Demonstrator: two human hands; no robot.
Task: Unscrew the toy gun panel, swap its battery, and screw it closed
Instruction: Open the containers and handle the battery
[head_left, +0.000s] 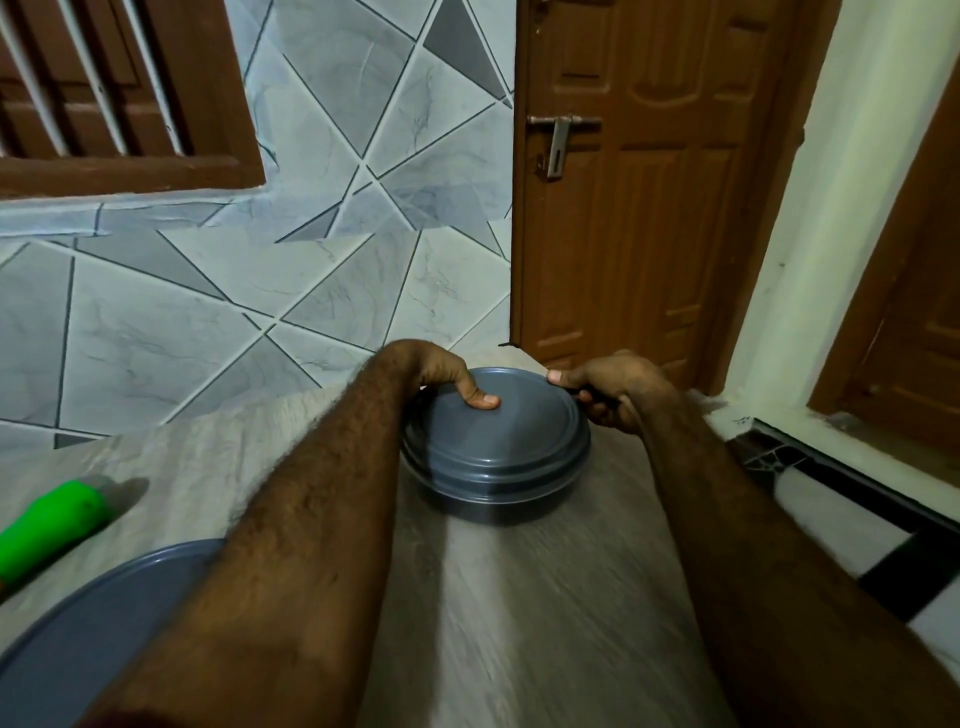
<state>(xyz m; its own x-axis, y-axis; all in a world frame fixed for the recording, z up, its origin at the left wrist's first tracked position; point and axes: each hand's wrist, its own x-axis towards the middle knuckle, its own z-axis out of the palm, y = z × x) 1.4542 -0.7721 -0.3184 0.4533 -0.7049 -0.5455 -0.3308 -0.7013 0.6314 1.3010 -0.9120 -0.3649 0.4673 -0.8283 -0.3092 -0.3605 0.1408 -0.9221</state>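
Grey plate (104, 623) sits near green object (49, 525) angled away-right; container (498, 447) gripped.

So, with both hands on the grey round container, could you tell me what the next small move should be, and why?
Probably pry the lid up at its right edge: the right hand pinches the rim there, the left hand presses its thumb on top, and the lid sits closed on the container.
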